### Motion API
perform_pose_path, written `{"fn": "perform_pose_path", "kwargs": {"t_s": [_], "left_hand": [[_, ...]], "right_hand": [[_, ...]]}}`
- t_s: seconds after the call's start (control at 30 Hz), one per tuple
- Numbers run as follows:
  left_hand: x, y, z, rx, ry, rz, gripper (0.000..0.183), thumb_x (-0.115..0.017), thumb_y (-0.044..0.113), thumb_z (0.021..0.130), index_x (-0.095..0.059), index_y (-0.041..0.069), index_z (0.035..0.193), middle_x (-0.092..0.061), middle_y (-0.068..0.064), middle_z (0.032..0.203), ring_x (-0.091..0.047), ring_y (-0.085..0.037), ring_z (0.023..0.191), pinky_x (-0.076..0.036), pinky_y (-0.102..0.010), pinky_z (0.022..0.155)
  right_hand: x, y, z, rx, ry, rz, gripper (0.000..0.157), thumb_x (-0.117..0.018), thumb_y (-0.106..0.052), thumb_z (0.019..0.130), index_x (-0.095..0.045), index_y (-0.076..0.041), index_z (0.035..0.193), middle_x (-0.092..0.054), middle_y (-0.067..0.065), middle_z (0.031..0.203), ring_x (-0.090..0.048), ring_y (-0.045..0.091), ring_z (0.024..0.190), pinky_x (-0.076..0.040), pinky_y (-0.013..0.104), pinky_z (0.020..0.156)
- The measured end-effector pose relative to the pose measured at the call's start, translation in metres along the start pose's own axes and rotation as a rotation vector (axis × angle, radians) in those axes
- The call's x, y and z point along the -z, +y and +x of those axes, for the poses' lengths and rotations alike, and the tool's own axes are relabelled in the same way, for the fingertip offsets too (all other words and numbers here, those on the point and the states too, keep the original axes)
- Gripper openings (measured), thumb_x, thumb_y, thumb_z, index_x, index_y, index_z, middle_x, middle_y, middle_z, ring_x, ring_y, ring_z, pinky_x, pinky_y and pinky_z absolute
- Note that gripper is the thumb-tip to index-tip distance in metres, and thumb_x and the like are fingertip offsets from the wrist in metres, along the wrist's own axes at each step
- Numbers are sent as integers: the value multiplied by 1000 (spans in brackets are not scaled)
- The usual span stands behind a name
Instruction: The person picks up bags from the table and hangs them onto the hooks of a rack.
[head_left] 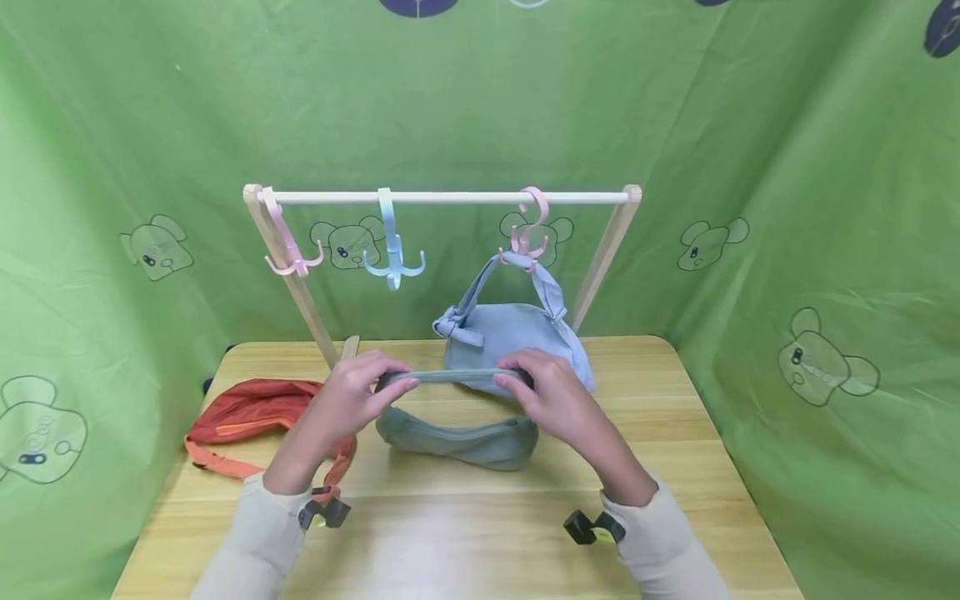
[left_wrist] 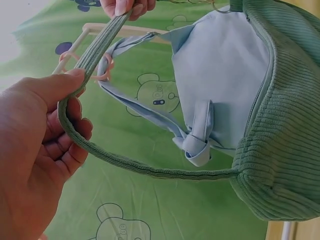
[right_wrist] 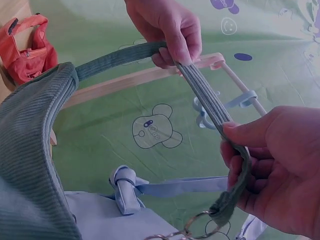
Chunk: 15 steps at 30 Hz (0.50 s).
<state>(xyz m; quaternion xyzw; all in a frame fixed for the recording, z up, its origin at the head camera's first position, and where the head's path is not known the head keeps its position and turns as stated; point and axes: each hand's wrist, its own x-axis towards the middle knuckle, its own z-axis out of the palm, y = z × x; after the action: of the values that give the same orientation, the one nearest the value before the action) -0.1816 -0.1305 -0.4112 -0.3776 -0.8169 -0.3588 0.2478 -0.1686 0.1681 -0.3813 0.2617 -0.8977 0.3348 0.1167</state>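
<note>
A green corduroy shoulder bag (head_left: 459,442) hangs by its strap (head_left: 453,376), which is stretched level between both hands. My left hand (head_left: 362,387) pinches the strap's left part between thumb and fingers, and my right hand (head_left: 551,385) pinches its right part. In the right wrist view, metal rings (right_wrist: 200,220) join the strap close below the right hand. Behind the strap, a light blue bag (head_left: 517,333) with knotted handles hangs from a pink hook (head_left: 534,225) on the rack. The green bag overlaps its lower part in the left wrist view.
A white rod (head_left: 457,197) on wooden posts carries another pink hook (head_left: 291,242) and a light blue hook (head_left: 392,250), both without bags. A red-orange bag (head_left: 255,408) lies on the wooden table (head_left: 645,467), near the left forearm. Green printed cloth (head_left: 795,250) surrounds the table.
</note>
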Motion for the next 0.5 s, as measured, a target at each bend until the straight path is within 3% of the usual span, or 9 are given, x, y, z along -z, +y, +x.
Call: {"fn": "perform_pose_path", "kwargs": {"t_s": [0.1,0.2,0.5], "left_hand": [[2,-2,3,-30,17,31,15,-84,6,83,-77,5,95,-76,-4,85,-63,-10,70,-54,-19,60],[7,-3,7,-39,55,55,15,-84,4,82,-77,4,94,-76,-6,84,-63,-13,72,-54,-22,62],[23,-7,15,5,123,118,14,-85,5,82,-76,3,92,-75,-7,85,-66,-15,78,-56,-23,67]], "right_hand": [[1,2,3,20,-6,-7,16,-73,-11,96,-76,1,107,-78,14,104,-75,29,100,-63,44,88],[1,4,9,27,-6,-23,17,-72,-13,97,-76,0,108,-78,13,105,-74,28,100,-62,44,88],[-4,5,33,52,-1,-28,21,-67,-14,101,-74,1,114,-77,15,110,-72,31,106,-59,48,95]]}}
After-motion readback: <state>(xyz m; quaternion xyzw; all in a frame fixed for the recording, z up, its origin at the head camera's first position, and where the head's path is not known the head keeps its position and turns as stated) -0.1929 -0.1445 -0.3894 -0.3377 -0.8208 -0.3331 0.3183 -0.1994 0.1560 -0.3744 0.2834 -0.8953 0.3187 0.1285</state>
